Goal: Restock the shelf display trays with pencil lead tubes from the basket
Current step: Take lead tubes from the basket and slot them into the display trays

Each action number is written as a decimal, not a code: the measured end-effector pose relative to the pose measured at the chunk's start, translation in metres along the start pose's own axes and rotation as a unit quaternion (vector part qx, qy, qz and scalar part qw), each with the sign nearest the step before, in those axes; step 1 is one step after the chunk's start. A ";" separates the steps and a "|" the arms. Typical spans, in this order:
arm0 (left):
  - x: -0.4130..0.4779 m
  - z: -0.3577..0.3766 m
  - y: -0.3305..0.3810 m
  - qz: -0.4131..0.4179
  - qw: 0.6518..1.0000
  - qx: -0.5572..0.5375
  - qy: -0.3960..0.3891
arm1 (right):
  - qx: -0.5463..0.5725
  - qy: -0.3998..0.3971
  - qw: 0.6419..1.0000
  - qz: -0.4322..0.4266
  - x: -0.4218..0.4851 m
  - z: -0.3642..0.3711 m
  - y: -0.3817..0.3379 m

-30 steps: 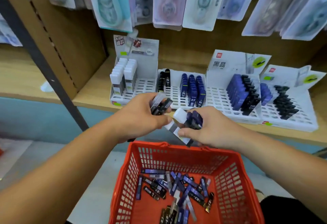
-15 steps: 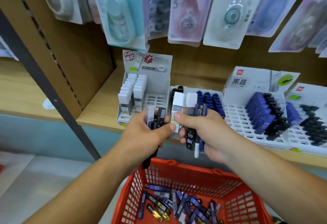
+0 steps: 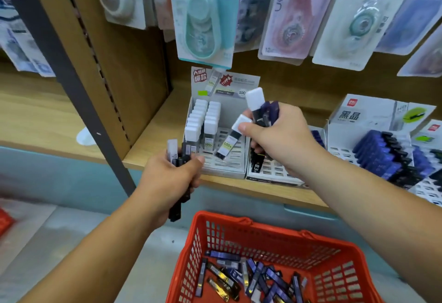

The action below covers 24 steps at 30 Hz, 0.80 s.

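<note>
My left hand [image 3: 172, 180] grips a bundle of dark lead tubes [image 3: 180, 156] in front of the shelf edge. My right hand [image 3: 279, 140] holds several tubes and pinches a white-capped lead tube [image 3: 230, 140] tilted over the leftmost display tray [image 3: 224, 166]. That tray holds two rows of white-capped tubes [image 3: 203, 121] at its left. A second white-capped tube [image 3: 256, 101] sticks up from my right fist. The red basket [image 3: 323, 250] below holds several blue and black tubes [image 3: 251, 278].
More white trays with blue and black tubes [image 3: 382, 152] stand along the wooden shelf [image 3: 153, 149] to the right. Correction tape packs [image 3: 203, 20] hang above the trays. A dark metal upright [image 3: 79, 92] slants at the left.
Both hands rose from over the basket to the shelf. My right hand moved forward and now tips a white-capped tube over the leftmost tray; my left hand drew back to the left.
</note>
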<state>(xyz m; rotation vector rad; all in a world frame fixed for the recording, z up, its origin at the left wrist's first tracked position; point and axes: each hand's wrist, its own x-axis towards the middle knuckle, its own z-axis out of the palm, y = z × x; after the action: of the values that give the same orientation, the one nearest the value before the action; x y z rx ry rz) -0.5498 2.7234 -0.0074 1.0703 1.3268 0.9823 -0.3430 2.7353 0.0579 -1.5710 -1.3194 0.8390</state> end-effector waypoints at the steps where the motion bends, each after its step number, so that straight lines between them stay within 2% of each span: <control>1: 0.001 -0.003 -0.001 -0.011 1.000 -0.014 -0.006 | -0.011 0.002 1.000 -0.015 0.004 0.007 -0.001; 6: 0.001 0.001 -0.002 -0.031 0.998 -0.039 -0.038 | -0.087 -0.012 0.995 -0.051 0.018 0.037 0.001; 11: 0.004 0.002 -0.004 -0.026 0.998 -0.039 -0.035 | -0.165 -0.037 0.982 -0.083 0.020 0.048 0.010; 16: 0.008 -0.011 -0.008 -0.038 0.998 -0.040 -0.011 | -0.184 -0.054 0.977 -0.094 0.029 0.051 0.009; 21: 0.008 -0.010 -0.009 -0.019 0.999 -0.040 -0.014 | -0.340 -0.081 0.916 -0.199 0.028 0.061 0.003; 24: 0.007 -0.005 -0.007 -0.011 0.999 -0.048 -0.015 | -0.294 -0.047 0.939 -0.174 0.029 0.060 0.006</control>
<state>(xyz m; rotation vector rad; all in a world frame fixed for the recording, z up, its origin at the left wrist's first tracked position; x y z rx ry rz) -0.5551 2.7285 -0.0154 0.9926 1.2523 0.9993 -0.3887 2.7758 0.0310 -1.6700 -1.9734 0.3061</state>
